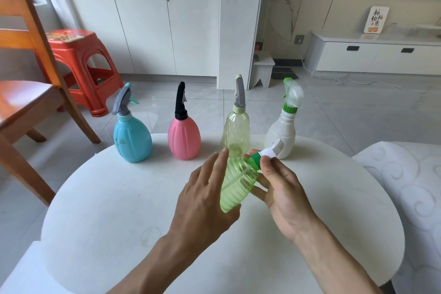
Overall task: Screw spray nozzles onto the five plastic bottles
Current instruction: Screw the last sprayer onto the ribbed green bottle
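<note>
A ribbed green bottle (237,182) is held tilted above the white round table (119,198), its neck pointing up and right. My left hand (205,200) cups its body and base, fingers partly spread. My right hand (279,184) pinches the green collar of a white spray nozzle (270,150) seated at the bottle's neck. Along the table's far edge stand a blue bottle (132,137), a pink bottle (183,137), a pale yellow bottle (235,132) and a white bottle (281,135), each upright with a nozzle on top.
A wooden chair (26,93) stands at the left with a red plastic stool (81,64) behind it. A patterned white cushion (410,188) lies right of the table. White cabinets and a low TV unit line the far wall.
</note>
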Motion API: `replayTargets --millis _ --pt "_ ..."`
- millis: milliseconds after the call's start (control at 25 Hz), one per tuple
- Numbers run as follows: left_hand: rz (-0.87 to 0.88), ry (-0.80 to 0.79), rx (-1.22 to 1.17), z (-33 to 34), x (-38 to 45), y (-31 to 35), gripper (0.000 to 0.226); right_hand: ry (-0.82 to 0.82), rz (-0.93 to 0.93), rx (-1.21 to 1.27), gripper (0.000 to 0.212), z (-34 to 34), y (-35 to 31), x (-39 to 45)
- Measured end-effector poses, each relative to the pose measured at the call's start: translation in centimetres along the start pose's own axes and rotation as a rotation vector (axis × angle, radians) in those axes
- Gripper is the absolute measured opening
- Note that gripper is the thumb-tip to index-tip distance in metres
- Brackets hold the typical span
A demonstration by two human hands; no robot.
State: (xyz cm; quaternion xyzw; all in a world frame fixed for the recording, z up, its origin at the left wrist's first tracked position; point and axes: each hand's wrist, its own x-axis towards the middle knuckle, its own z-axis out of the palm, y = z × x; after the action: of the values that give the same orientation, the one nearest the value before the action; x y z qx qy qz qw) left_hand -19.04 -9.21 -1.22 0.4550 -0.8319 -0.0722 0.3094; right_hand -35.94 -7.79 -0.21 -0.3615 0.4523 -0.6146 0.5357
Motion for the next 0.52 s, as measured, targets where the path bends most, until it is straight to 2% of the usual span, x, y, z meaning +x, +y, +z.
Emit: replayTargets --millis 80,160,320,400,520 --pt "0.075 -0.042 0.0 -0.3 0.2 0.2 0.111 -0.023 -0.023 0.045 0.028 -0.8 -0.4 0.4" --pt "0.12 -0.132 -0.14 -1.0 0.6 0.1 0.114 -0.085 -0.057 0.121 0.031 -2.0 -1.2 0.7" --pt "-0.003 -0.208 -0.53 -2.3 1.3 -0.5 0.118 -0.299 -0.066 0.243 0.035 -2.9 -2.6 0.9" --pt "-0.03 -0.201 -0.549 -2.2 1.3 -0.5 0.117 -0.355 -0.07 0.28 0.043 -2.7 -2.4 0.8" --pt "-0.021 -0.193 -0.51 -1.9 1.1 -0.3 0.119 -0.343 -0.112 0.293 0.05 -2.2 -2.1 0.9"
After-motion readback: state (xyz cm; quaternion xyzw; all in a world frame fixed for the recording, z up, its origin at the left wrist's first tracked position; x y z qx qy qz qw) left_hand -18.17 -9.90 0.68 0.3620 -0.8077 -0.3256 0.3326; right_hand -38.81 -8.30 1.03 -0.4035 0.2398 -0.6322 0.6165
